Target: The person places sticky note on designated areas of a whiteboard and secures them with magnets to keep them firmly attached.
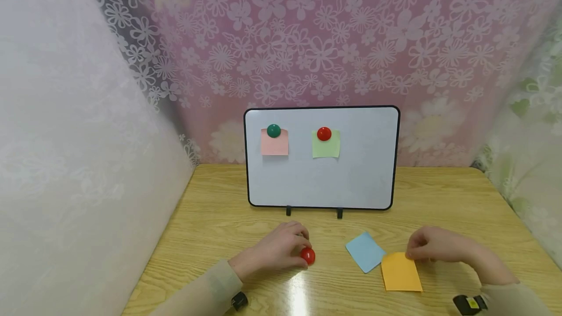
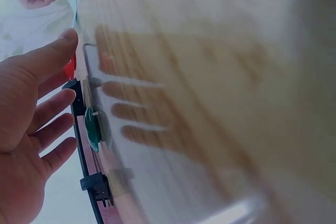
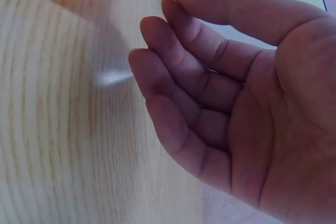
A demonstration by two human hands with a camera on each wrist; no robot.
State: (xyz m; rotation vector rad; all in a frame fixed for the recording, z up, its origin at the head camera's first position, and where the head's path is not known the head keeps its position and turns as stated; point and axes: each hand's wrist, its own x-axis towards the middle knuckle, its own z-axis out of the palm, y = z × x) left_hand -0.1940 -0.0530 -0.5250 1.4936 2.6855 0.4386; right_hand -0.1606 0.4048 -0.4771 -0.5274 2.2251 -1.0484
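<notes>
Small round red magnet (image 1: pixel 308 255) lying on the wooden tabletop (image 1: pixel 219 218), just in front of the whiteboard's feet and left of centre. The left hand (image 1: pixel 281 250) rests over it from the left. In the head view the fingertips touch the magnet's near-left side; in the left wrist view the fingers (image 2: pixel 50 109) appear straight and spread, so the hand touches the magnet and does not clamp it. The magnet lies at this hand's fingertips, towards the right, and the left hand is plainly the nearer of the two.

Square orange paper note (image 1: pixel 400 271) flat on the tabletop to the right. The right hand (image 1: pixel 434 245) pinches the note's far right corner between thumb and forefinger, and the remaining fingers (image 3: pixel 178 98) lie loosely bent beneath. The note's longer side runs roughly away from the person, tilted slightly.

Square light-blue paper note (image 1: pixel 365 251) between the two hands. Its near right corner meets the orange note, and it sits well apart from the red magnet.

Black-framed whiteboard (image 1: pixel 364 179) standing upright on two small black feet at the back of the tabletop. It carries a pink paper note (image 1: pixel 274 145) under a green round magnet (image 1: pixel 273 130) at upper left. A pale-green paper note (image 1: pixel 326 147) under a second red round magnet (image 1: pixel 324 133) sits beside it. The board's right half is bare.

Pink floral lace curtain (image 1: pixel 351 38) behind the board.
</notes>
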